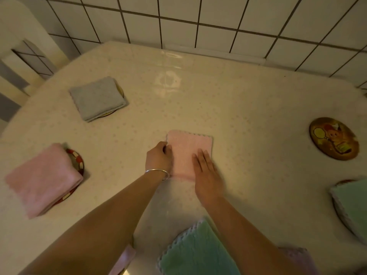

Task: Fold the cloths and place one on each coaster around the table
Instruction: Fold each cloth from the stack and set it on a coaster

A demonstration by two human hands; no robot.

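A pink cloth [186, 149], folded into a narrow rectangle, lies at the middle of the table. My left hand [157, 157] curls round its left edge. My right hand [206, 171] lies flat on its right half with straight fingers. A folded grey cloth [97, 98] covers a coaster at the far left. A second folded pink cloth [42, 179] sits on a red-and-white coaster [78, 161] at the near left. A bare round coaster [334, 138] with a cartoon picture lies at the right. A green cloth [352, 203] rests on a coaster at the right edge.
Another green cloth [193, 253] lies at the near edge between my arms, with pale cloth corners showing on either side of it. A white chair [21, 46] stands at the far left. A white tiled wall [218, 20] runs behind the table [238, 100].
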